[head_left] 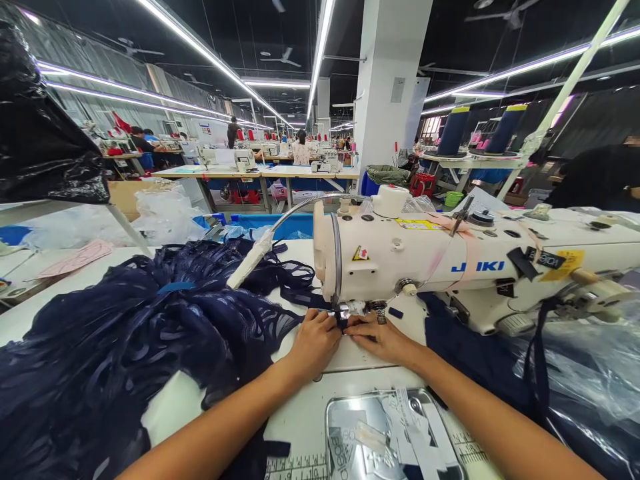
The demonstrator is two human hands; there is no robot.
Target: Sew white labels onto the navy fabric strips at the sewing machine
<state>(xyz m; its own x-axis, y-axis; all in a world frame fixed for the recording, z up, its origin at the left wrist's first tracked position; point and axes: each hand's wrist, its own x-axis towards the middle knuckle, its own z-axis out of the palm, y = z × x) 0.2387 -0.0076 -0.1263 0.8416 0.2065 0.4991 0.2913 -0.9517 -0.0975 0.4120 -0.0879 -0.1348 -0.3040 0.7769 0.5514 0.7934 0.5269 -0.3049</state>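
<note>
A white JUKI sewing machine [450, 263] stands on a white table [310, 413]. My left hand [315, 343] and my right hand [383, 337] lie side by side right at the needle and presser foot [345, 312], fingers pressed down on a small dark strip of fabric there. A big heap of navy ribbed sheer fabric [125, 353] spreads left of my left forearm. More dark cloth [480, 360] lies under the machine arm on the right. What the fingertips pinch is partly hidden by the presser foot.
A metal tray [390, 433] with labels and scraps sits near the table's front edge. A flexible lamp arm [280, 230] arches over the fabric. Clear plastic [595, 367] lies at right, blue thread cones [453, 130] behind. Other workers sit at distant machine rows.
</note>
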